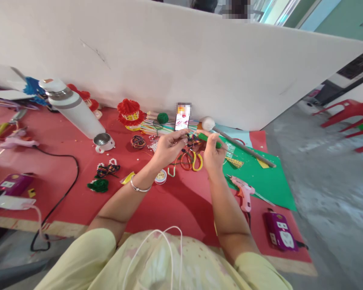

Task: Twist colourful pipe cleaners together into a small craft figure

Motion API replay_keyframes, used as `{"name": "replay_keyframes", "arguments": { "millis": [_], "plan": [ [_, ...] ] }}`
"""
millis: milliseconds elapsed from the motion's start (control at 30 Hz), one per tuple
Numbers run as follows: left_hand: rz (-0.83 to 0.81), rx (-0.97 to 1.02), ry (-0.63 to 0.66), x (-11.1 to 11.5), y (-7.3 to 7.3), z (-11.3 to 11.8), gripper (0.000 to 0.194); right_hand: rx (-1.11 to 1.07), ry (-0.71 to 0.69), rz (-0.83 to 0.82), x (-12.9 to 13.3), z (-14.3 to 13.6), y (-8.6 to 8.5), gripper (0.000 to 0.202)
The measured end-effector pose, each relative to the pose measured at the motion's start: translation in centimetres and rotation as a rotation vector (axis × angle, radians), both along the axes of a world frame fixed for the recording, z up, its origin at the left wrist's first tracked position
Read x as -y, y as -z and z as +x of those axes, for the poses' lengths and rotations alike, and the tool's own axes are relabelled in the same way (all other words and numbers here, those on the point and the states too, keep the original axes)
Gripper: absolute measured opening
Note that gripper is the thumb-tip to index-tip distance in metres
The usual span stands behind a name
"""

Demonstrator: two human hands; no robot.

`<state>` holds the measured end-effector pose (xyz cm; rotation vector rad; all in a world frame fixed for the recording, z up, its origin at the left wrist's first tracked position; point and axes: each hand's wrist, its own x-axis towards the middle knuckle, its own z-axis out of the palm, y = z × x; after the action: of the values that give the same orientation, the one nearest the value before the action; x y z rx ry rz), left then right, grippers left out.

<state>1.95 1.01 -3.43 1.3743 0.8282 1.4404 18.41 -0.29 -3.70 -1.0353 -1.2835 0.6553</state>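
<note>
Above the middle of the red table my right hand (213, 152) is closed around a green-handled tool (204, 137); its thin tip points left, toward my other hand. Dark multicoloured yarn (195, 139) hangs between the two hands. The fingers of my left hand (170, 148) are pinched together at the yarn's left side; what exactly they grip is too small to make out. Just beyond the hands a lit phone (182, 117) leans on the white partition. Under them lie scissors with red and yellow handles (197, 161) and a thread spool (160, 176).
On the left stand a white bottle (75, 110) and a metal cup (104, 141), near a pink glue gun (18, 140). Red yarn pieces (129, 112) sit at the back. Another glue gun (244, 191) and a purple power box (280, 231) are on the right.
</note>
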Motion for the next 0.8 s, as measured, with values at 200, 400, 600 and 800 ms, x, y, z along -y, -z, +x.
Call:
{"name": "replay_keyframes", "arguments": {
  "millis": [200, 400, 600, 800],
  "plan": [
    [-0.082, 0.108, 0.102, 0.0, 0.0, 0.2, 0.035, -0.205, -0.009, -0.078, -0.2, -0.6, -0.6, 0.043],
    [-0.201, 0.18, 0.17, 0.3, -1.1, -0.3, 0.045, -0.306, -0.136, -0.178, -0.3, -0.5, -0.7, 0.038],
    [-0.196, 0.297, 0.234, 0.4, -1.3, -0.4, 0.05, -0.349, -0.16, -0.159, 0.1, -0.6, -1.0, 0.044],
    [-0.077, 0.195, 0.071, 0.0, -0.6, -0.4, 0.061, -0.307, -0.16, -0.111, 0.4, -0.8, -1.0, 0.041]
  ]
}}
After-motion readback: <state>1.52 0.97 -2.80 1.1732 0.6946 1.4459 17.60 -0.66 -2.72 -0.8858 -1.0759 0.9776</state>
